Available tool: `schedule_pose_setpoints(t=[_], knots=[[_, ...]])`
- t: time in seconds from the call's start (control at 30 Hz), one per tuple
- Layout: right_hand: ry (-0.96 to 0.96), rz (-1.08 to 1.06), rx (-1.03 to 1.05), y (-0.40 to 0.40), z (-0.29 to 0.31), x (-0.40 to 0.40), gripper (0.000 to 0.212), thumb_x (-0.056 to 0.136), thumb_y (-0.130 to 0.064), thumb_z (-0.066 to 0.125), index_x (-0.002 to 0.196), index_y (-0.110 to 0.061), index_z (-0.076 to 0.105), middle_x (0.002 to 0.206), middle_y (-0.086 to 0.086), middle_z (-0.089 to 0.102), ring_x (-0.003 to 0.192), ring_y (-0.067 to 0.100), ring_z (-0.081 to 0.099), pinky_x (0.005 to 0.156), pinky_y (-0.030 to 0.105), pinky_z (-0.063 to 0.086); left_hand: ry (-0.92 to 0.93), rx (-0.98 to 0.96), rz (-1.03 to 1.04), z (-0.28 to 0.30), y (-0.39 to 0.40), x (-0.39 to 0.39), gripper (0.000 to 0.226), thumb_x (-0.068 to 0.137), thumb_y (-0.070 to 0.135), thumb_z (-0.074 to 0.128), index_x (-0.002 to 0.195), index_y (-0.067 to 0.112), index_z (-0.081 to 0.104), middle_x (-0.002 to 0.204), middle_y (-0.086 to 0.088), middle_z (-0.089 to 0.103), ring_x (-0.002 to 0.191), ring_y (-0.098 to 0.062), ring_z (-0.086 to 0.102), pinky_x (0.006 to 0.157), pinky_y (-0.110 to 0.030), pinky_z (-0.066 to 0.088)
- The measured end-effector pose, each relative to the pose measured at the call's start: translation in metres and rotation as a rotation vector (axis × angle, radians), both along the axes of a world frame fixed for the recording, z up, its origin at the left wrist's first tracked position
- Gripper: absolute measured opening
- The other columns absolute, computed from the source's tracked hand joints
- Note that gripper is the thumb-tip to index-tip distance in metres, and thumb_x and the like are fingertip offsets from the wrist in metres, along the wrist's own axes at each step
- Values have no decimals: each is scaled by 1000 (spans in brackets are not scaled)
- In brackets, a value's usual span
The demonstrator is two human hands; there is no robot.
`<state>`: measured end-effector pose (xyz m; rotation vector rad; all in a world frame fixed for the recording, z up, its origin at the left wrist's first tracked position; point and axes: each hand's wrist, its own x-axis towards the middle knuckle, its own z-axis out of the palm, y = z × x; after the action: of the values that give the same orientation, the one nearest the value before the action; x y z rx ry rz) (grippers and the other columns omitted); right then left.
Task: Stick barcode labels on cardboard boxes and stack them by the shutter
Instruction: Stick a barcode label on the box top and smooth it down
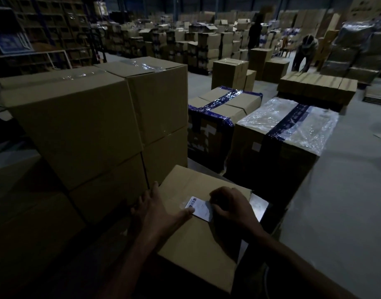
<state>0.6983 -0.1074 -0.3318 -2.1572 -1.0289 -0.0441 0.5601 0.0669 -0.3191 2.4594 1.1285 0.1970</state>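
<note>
A brown cardboard box point(196, 240) lies low in front of me, its top facing up. On that top sits a white barcode label point(199, 207). My left hand point(159, 210) rests flat on the box's left edge with fingers spread, and its thumb presses the label's left corner. My right hand point(229, 205) has curled fingers and pinches the label's right edge. The light is dim, so the print on the label is barely readable.
A stack of large taped boxes point(81, 126) stands close on the left. Ahead are a blue-taped box point(224, 104) and a plastic-wrapped box point(288, 124). Bare grey floor point(347, 190) lies on the right. Two people point(303, 52) work among many boxes at the back.
</note>
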Motion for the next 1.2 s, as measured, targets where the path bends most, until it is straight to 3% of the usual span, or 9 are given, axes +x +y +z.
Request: schedule_pose_setpoints(t=[0.17, 0.33, 0.53, 0.77, 1.2], knots=[[-67, -113, -2, -3, -15, -19, 15, 78, -32, 65, 92, -26, 63, 84, -14, 60, 79, 6, 46, 69, 27, 37, -37, 70, -9, -10, -5, 4, 138, 50, 100, 48, 157, 21, 9, 159, -7, 29, 145, -25, 28, 116, -47, 18], [-58, -112, -62, 0, -15, -17, 22, 78, -31, 64, 100, -27, 60, 93, -12, 62, 87, 9, 48, 76, 31, 41, -44, 105, 3, -12, -5, 4, 143, 39, 103, 30, 156, 22, 11, 157, -6, 32, 143, -24, 31, 114, -46, 22], [6, -115, -69, 3, -12, -14, 17, 77, -27, 70, 90, -27, 59, 84, -14, 57, 84, 12, 49, 78, 39, 46, -72, 108, 6, -13, -5, 2, 141, 39, 101, 33, 154, 22, 17, 154, -5, 35, 142, -23, 33, 113, -44, 22], [14, -155, -17, 1, -9, -20, 20, 74, -25, 72, 85, -28, 56, 79, -17, 52, 81, 9, 48, 73, 32, 43, -84, 117, 2, -15, -4, 2, 135, 47, 101, 48, 153, 23, 18, 153, -5, 36, 140, -23, 34, 112, -45, 24], [5, -162, -30, -1, -8, -22, 26, 76, -22, 74, 82, -25, 49, 78, -17, 46, 81, 10, 41, 67, 24, 35, -90, 140, 9, -17, -6, 2, 136, 45, 101, 44, 153, 22, 18, 153, -5, 36, 141, -23, 34, 113, -45, 24]])
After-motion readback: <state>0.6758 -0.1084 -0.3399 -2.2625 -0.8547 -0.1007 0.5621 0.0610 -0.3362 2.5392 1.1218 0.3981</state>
